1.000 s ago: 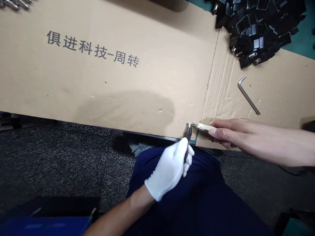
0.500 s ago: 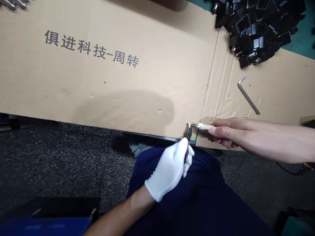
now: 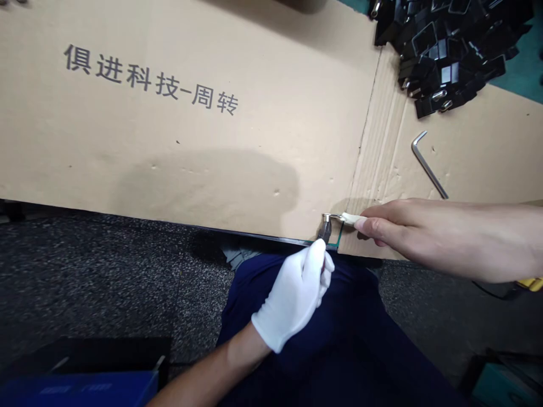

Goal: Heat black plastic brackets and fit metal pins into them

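Well, the white-gloved left hand [image 3: 292, 299] at 6 o'clock is closed around small dark pliers [image 3: 325, 230]. Their tip meets a little metal end [image 3: 326, 216] on a cream strip [image 3: 351, 220] at 4 o'clock. The bare right hand [image 3: 407, 234] pinches that strip. If either grip goes loose, the pliers could slip off the tiny metal end. Black parts [image 3: 449, 62] lie in a heap at 2 o'clock.

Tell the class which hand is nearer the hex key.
Right: the bare right hand lies just below and left of the hex key. The gloved left hand is farther off, well down and left of it.
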{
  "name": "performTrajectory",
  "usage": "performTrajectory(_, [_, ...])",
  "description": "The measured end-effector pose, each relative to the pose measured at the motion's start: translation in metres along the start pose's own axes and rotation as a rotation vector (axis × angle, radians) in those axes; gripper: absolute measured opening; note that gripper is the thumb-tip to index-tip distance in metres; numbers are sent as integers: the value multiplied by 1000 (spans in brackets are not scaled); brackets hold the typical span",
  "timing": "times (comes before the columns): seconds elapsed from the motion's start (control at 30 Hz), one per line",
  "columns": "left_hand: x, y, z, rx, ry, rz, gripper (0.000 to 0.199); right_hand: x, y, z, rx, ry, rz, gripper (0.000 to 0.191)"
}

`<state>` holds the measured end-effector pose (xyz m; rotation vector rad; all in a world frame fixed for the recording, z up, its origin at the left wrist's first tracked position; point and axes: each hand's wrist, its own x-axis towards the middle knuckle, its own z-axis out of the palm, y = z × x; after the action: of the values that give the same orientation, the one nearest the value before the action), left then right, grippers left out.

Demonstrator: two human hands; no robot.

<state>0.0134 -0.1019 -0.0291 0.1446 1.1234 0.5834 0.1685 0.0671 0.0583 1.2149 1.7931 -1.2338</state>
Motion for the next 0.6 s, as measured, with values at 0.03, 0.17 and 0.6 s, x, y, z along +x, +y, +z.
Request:
performTrajectory(0.03, [-1,1,0,14,1,7,53,0,0,1,6,-32,19,50])
performTrajectory(0.17, [-2,3,-1,58,-7,17,54,1,-6,3,17,-87,64,53])
performTrajectory(0.6, [-3,4,2,53,13,-7,54,6,-6,4,77,-121,-72,41])
